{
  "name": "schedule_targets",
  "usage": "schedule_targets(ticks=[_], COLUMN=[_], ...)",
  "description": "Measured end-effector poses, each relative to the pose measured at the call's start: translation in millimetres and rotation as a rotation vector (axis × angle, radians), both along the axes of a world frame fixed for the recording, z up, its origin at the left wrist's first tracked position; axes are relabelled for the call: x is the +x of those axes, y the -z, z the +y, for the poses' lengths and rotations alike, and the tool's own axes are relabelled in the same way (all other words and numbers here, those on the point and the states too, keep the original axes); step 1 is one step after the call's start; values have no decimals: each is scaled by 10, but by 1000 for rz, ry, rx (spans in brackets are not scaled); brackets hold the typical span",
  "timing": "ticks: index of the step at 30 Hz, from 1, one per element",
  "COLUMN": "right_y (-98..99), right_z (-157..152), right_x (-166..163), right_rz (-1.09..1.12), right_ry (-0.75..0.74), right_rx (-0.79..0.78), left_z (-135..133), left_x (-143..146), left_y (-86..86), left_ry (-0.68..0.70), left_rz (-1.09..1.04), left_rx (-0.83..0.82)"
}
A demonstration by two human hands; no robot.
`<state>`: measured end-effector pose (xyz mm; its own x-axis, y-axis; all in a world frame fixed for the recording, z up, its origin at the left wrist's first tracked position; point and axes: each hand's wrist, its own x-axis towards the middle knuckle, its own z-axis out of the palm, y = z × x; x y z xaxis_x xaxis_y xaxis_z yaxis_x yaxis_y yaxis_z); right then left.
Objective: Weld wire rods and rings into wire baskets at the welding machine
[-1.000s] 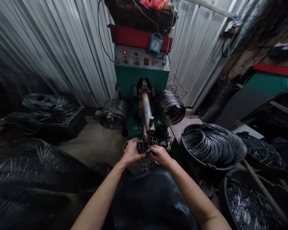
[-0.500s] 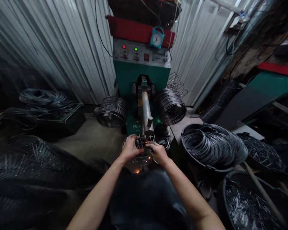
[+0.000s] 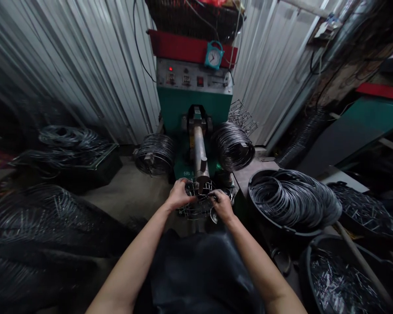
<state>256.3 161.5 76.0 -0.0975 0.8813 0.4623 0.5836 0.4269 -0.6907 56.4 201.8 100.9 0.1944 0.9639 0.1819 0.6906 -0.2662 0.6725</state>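
A round wire basket (image 3: 196, 213) of thin metal bars sits under the tip of a spot welder's arm (image 3: 200, 150). My left hand (image 3: 178, 195) grips its left rim, thumb reaching inward across the wires. At the basket's right side, my right hand (image 3: 222, 206) has its fingers curled in a pinch. Just below those fingers shows a shiny curved metal piece (image 3: 214, 215); whether it is in my grip or part of the basket, I cannot tell. The welder's dark electrode tip (image 3: 201, 186) points down into the basket.
Wire coils flank the green welder (image 3: 193, 98): a left coil (image 3: 154, 152) and a right coil (image 3: 233, 146). A black tub of wire rings (image 3: 291, 200) and a tub of short metal pieces (image 3: 340, 279) stand to my right. Wire bundles (image 3: 68, 137) lie left.
The glowing sparks at the basket are gone, and the green panel light is off. My right hand has moved from the basket's middle out to its right side.
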Motion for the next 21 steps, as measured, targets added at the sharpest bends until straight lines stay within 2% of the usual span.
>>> schedule_targets(ticks=[9, 16, 21], right_y=[-3, 31, -9], right_z=[42, 45, 28], right_x=[6, 4, 8], right_rz=[21, 21, 8], right_ry=[4, 19, 46], right_rx=[-17, -34, -78], left_z=[77, 142, 176], left_x=[23, -1, 6], left_y=[-10, 116, 174], left_ry=[-1, 68, 69], left_rz=[-8, -66, -83], left_rx=[-7, 37, 31])
